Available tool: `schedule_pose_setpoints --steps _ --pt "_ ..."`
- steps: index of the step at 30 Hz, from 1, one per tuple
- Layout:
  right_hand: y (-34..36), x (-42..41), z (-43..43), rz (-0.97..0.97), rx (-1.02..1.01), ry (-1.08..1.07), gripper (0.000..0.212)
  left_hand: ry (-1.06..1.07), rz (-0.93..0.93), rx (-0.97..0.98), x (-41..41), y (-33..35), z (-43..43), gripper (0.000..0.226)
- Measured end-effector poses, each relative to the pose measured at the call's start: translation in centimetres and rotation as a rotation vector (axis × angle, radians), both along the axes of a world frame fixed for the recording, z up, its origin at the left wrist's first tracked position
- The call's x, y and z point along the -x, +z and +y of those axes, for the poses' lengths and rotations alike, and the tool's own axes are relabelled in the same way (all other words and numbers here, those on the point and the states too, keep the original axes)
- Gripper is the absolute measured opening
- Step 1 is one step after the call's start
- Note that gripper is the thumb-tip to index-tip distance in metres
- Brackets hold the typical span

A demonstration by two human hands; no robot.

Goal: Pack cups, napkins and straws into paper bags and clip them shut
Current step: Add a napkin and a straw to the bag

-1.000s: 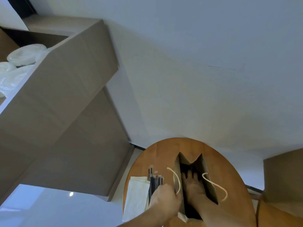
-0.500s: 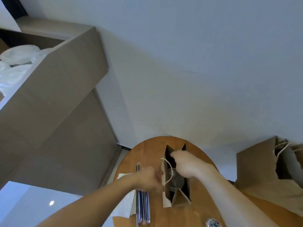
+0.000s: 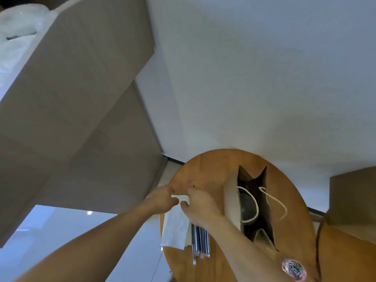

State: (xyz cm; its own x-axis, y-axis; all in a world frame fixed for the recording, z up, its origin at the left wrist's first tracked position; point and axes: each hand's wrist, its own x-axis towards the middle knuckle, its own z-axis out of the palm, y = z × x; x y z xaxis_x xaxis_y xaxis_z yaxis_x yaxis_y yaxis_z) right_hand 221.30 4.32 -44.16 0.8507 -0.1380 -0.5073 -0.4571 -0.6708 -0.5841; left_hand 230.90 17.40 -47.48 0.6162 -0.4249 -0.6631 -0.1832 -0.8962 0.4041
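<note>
Left hand [image 3: 160, 198] and right hand [image 3: 200, 204] both pinch napkin [image 3: 181, 197] at far end of napkin stack [image 3: 175, 226], beside straws [image 3: 200, 241]. Bag [image 3: 231, 202] upright, open, cup [image 3: 247, 206] inside. Risks: opposing pull tears sheet; extra sheets cling; right forearm, close beside bag, tips it.

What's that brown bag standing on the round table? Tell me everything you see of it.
The paper bag looks like brown kraft paper. It stands upright with its mouth open on the round wooden table. Its side folds pinch inward at both ends. Two pale cord handles droop across the opening, and a cup with a rounded top sits inside.
</note>
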Motion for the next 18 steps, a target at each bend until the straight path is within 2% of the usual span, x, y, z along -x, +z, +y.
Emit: schedule_pose_setpoints --steps 3,6,8,12,18 --pt "-6.3 0.7 1.4 0.175 -0.092 -0.240 0.009 0.080 0.065 -0.068 -0.1 -2.3 2.4 0.037" --pt "-11.4 1.2 2.2 0.279 -0.078 -0.397 0.041 0.129 0.105 -0.081 -0.2 -4.6 3.5 0.032" --pt "-13.4 1.1 2.5 0.316 -0.021 -0.412 0.044 0.168 0.121 -0.083 -0.2 -5.7 3.7 0.030" --pt "-16.1 0.6 2.6 0.334 0.063 -0.435 0.036 0.227 0.118 -0.083 -0.4 -6.9 3.4 0.029" --pt "-18.1 -0.2 2.6 0.308 0.081 -0.417 0.024 0.250 0.138 -0.046 -0.5 -7.5 2.5 0.042"
